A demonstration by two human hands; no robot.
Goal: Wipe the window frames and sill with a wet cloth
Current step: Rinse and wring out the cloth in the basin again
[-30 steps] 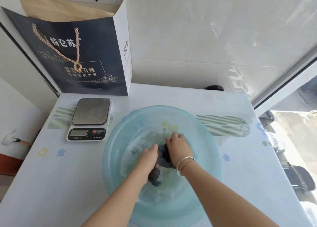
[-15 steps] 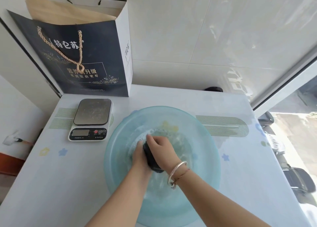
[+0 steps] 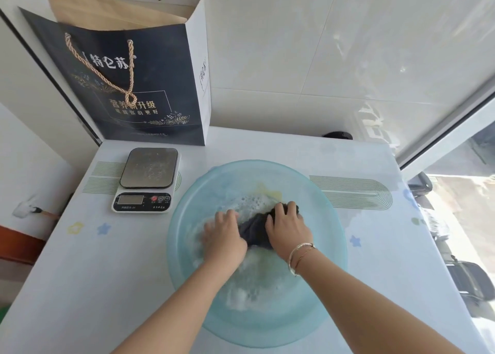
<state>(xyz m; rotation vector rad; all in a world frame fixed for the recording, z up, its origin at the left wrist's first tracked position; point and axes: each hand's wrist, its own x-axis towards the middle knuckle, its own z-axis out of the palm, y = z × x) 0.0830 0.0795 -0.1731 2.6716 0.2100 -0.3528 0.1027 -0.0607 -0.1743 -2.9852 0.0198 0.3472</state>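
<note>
Near the front edge of the table (image 3: 80, 286), a pale blue basin (image 3: 187, 268) held shallow, soapy water, and both of the person's forearms reached into it. The left hand (image 3: 223, 235) had its fingers curled down onto the near end of a dark cloth (image 3: 254, 229), gripping it, though the fingertips were hidden in suds. The right hand (image 3: 288, 230), with thin bangles at the wrist, clutched the far end, its fingers wrapped over the bunched fabric. The cloth lay in the water toward the basin's far side, stretched between the two hands.

Soaked like that, it looked limp, heavy with water and slick with foam. I judged it best gathered into a wad and squeezed in the fists, since a loose corner would drip and slide.

Further back, toward the left edge, sat a small kitchen scale (image 3: 147, 179). At the far left corner a dark paper gift bag (image 3: 128, 85) with rope handles stood against the tiled wall. Beyond the right edge ran the window frame (image 3: 442, 144), not yet touched by the cloth.
</note>
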